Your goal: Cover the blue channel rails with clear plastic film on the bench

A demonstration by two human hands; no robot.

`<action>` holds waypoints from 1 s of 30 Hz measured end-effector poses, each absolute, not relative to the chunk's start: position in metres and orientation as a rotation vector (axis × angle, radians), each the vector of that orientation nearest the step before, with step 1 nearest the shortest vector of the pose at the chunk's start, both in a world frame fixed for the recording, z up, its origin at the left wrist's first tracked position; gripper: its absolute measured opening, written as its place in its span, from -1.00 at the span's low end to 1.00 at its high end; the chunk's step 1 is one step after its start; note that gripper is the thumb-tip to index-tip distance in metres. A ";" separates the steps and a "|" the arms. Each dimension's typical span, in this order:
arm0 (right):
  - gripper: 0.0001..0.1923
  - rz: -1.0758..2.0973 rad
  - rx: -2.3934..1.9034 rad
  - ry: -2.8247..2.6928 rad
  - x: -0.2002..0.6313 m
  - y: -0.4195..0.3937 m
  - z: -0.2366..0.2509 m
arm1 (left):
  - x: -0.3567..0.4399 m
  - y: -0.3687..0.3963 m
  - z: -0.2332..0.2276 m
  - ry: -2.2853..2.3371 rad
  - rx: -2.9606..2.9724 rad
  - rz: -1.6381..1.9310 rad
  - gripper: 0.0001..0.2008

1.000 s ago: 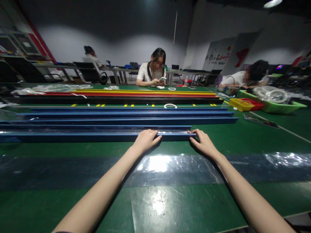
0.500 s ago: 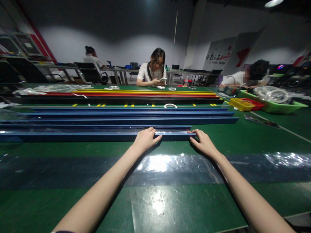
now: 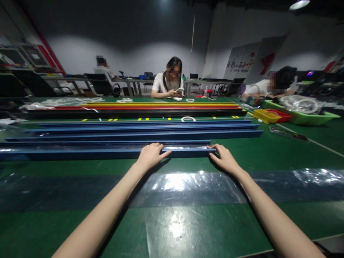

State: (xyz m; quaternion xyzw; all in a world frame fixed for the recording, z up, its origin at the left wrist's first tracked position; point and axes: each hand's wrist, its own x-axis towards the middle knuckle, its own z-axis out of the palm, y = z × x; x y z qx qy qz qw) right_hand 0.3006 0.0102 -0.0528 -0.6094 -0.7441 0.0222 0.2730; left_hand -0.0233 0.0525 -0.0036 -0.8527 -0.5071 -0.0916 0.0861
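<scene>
Both hands rest on the nearest blue rail point(image 3: 94, 153), which lies lengthwise across the green tabletop point(image 3: 268, 154): the left hand point(image 3: 150, 156) lies over its near edge with fingers curled on top, and the right hand point(image 3: 225, 159) grips the rail's right end, fingers bent around it. More blue rails point(image 3: 145, 130) lie just behind, with red and yellow rails point(image 3: 161, 105) farther back. A clear plastic sheet point(image 3: 188, 184) lies flat under the forearms.

The blue rail point(image 3: 107, 153) under my hands looked like smooth, semi-glossy plastic. The clear film point(image 3: 188, 186) before me was thin, wrinkled and shiny. The green tabletop point(image 3: 188, 229) was smooth, faintly scuffed, reflecting lamplight.
</scene>
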 end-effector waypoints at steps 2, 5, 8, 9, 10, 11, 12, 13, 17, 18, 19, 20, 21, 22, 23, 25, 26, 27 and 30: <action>-0.77 0.062 -1.634 -2.006 0.301 0.011 -0.054 | -0.031 0.053 -0.005 -1.462 -2.589 -0.268 -0.56; -0.77 0.070 -1.622 -2.005 0.302 0.011 -0.056 | -0.040 0.052 -0.008 -1.360 -2.650 -0.259 -0.66; -0.75 0.070 -1.622 -1.995 0.303 0.011 -0.058 | -0.043 0.053 -0.009 -1.348 -2.670 -0.268 -0.70; -0.74 0.068 -1.625 -1.992 0.303 0.011 -0.058 | -0.043 0.054 -0.009 -1.362 -2.677 -0.265 -0.71; -0.73 0.069 -1.629 -1.991 0.303 0.011 -0.058 | -0.043 0.055 -0.009 -1.379 -2.686 -0.258 -0.73; -0.72 0.071 -1.632 -1.992 0.303 0.011 -0.059 | -0.043 0.057 -0.008 -1.395 -2.697 -0.252 -0.74; -0.71 0.073 -1.634 -1.992 0.303 0.011 -0.059 | -0.043 0.058 -0.008 -1.412 -2.707 -0.249 -0.75; -0.71 0.075 -1.633 -1.991 0.304 0.011 -0.059 | -0.043 0.059 -0.008 -1.430 -2.715 -0.253 -0.76; -0.72 0.061 -1.623 -1.982 0.302 0.010 -0.058 | -0.043 0.060 -0.009 -1.489 -2.718 -0.340 -0.78; -0.71 0.062 -1.620 -1.980 0.302 0.009 -0.057 | -0.043 0.060 -0.010 -1.490 -2.713 -0.368 -0.79; -0.71 0.068 -1.617 -1.980 0.301 0.008 -0.056 | -0.042 0.058 -0.010 -1.483 -2.704 -0.395 -0.79; -0.71 0.078 -1.612 -1.981 0.301 0.008 -0.056 | -0.041 0.057 -0.011 -1.471 -2.693 -0.419 -0.79; -0.71 0.095 -1.606 -1.983 0.300 0.007 -0.054 | -0.041 0.056 -0.012 -1.458 -2.677 -0.437 -0.79; -0.70 0.110 -1.601 -1.983 0.300 0.006 -0.053 | -0.040 0.054 -0.014 -1.444 -2.658 -0.452 -0.78; -0.69 0.119 -1.594 -1.979 0.299 0.004 -0.051 | -0.040 0.053 -0.016 -1.429 -2.637 -0.465 -0.77; -0.66 0.094 -1.578 -1.944 0.297 0.002 -0.045 | -0.039 0.051 -0.021 -1.401 -2.597 -0.490 -0.75; -0.67 0.054 -1.567 -1.914 0.294 0.001 -0.041 | -0.038 0.051 -0.023 -1.388 -2.582 -0.501 -0.75; -0.68 -0.003 -1.557 -1.886 0.291 0.000 -0.037 | -0.038 0.051 -0.026 -1.376 -2.570 -0.511 -0.74; -0.71 -0.237 -1.545 -1.890 0.271 0.003 -0.022 | -0.038 0.051 -0.031 -1.355 -2.539 -0.530 -0.72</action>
